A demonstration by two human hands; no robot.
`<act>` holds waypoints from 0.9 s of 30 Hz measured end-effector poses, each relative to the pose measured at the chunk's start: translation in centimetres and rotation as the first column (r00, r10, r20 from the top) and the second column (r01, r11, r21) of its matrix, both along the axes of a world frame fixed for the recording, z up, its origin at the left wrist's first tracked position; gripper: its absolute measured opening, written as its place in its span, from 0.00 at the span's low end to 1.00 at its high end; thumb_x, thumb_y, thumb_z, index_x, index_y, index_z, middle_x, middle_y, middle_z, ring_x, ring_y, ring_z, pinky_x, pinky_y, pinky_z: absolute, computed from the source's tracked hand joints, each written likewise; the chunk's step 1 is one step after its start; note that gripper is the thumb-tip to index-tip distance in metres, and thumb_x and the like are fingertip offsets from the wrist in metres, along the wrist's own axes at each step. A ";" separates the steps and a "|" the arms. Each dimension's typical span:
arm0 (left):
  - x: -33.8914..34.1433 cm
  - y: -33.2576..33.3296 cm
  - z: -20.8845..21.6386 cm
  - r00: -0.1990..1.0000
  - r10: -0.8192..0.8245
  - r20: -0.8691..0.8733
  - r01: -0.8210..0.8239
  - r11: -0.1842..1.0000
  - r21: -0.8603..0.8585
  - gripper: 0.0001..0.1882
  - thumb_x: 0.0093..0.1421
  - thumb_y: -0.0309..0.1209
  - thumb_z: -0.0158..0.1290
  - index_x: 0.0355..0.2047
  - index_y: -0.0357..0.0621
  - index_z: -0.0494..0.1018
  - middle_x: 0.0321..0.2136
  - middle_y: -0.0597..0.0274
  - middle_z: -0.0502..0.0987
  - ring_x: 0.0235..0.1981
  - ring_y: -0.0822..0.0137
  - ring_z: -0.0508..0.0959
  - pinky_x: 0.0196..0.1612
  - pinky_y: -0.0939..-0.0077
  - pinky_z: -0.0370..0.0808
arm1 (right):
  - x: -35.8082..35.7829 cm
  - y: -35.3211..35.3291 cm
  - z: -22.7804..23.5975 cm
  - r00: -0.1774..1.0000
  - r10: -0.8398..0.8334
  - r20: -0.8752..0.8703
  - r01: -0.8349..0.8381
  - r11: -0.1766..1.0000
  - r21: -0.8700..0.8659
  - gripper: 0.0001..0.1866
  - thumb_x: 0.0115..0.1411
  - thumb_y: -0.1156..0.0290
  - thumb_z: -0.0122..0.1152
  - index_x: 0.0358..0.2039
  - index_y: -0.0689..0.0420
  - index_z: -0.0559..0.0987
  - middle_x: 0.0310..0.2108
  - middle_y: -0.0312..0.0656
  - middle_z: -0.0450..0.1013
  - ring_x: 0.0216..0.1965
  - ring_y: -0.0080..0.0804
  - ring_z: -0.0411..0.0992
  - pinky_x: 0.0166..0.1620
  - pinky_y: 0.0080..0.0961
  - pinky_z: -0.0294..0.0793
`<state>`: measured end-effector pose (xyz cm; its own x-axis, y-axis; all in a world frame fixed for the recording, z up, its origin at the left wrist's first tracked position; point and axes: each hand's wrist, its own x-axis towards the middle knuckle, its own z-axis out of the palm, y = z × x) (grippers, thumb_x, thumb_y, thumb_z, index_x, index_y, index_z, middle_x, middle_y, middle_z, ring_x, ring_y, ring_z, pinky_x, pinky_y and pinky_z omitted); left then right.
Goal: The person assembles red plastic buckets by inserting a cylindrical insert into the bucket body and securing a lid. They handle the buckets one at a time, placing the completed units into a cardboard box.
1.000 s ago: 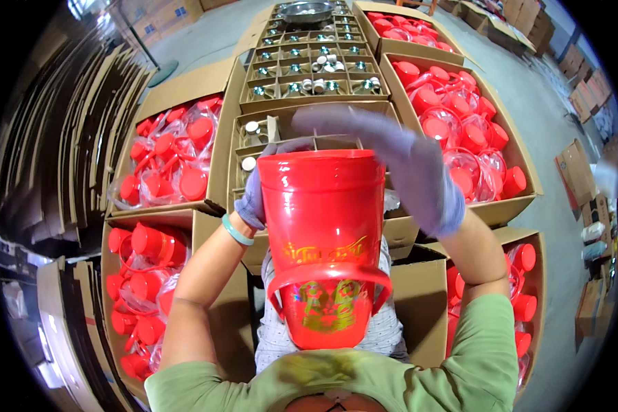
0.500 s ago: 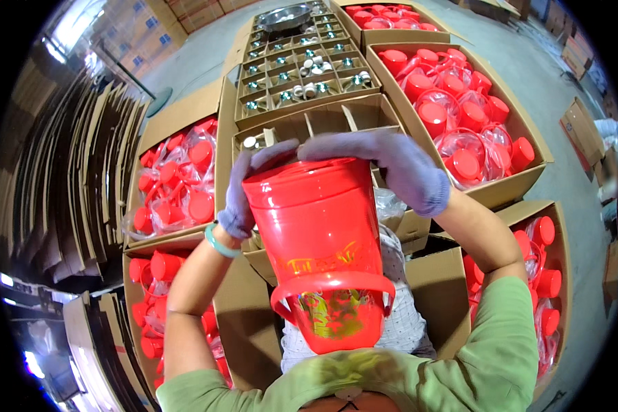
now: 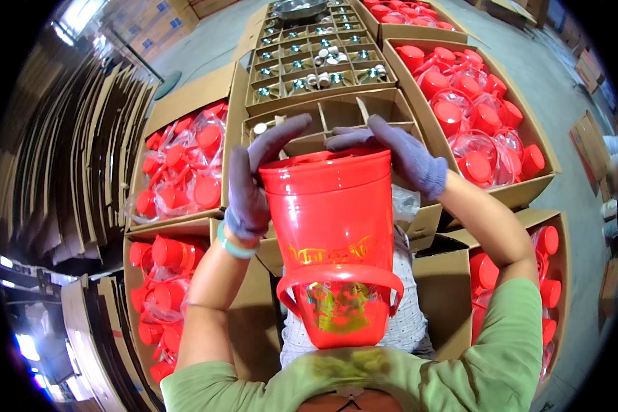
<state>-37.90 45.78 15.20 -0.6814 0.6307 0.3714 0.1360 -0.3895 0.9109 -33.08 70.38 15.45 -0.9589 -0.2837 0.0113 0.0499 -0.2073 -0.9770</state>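
Note:
A red plastic bucket [image 3: 333, 223] with gold lettering and a printed picture stands in front of my body, its rim away from me and its base at my shirt. Its red handle [image 3: 340, 276] loops across the lower front. My left hand [image 3: 249, 185], in a purple-grey glove, cups the rim's left side with its fingers spread. On the right side of the rim, my gloved right hand [image 3: 405, 156] grips with its fingers reaching over the far edge. What the fingertips touch behind the rim is hidden.
Open cartons of red-lidded containers in clear plastic stand left [image 3: 178, 223] and right [image 3: 518, 185]. Beyond the bucket is a divided carton [image 3: 329, 103]; behind it, another [image 3: 388, 79] holds small glassy and white pieces, with a metal bowl [image 3: 300, 9]. Flattened cardboard [image 3: 82, 178] stacks at far left.
My left fingers have lifted and spread along the rim. The bucket has turned more upright and its picture now faces me squarely. My right hand has shifted slightly around the rim.

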 end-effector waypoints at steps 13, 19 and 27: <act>-2.9 1.8 -2.1 0.811 -0.295 0.504 0.209 0.953 0.221 0.38 0.67 0.54 0.37 0.64 0.31 0.59 0.62 0.42 0.63 0.62 0.51 0.66 0.67 0.56 0.59 | -1.5 -3.3 9.7 0.696 0.640 -0.327 -0.163 0.583 0.796 0.21 0.67 0.70 0.45 0.60 0.56 0.68 0.52 0.46 0.74 0.54 0.43 0.73 0.59 0.33 0.70; -3.0 -0.6 -2.5 0.905 -0.366 0.218 0.322 0.922 0.215 0.42 0.65 0.57 0.35 0.63 0.30 0.59 0.64 0.42 0.61 0.66 0.50 0.61 0.69 0.55 0.54 | -4.8 2.1 1.6 0.530 0.706 -0.470 -0.211 0.646 0.734 0.20 0.69 0.67 0.46 0.58 0.62 0.72 0.58 0.47 0.69 0.58 0.34 0.68 0.61 0.31 0.65; -1.5 0.8 -3.4 0.945 -0.097 0.311 -0.010 0.946 0.325 0.16 0.69 0.38 0.39 0.36 0.39 0.70 0.37 0.57 0.74 0.41 0.64 0.73 0.55 0.66 0.68 | -5.5 0.8 7.7 0.649 0.753 -0.107 -0.491 0.522 0.697 0.17 0.64 0.67 0.60 0.52 0.59 0.78 0.42 0.38 0.78 0.44 0.22 0.73 0.50 0.22 0.73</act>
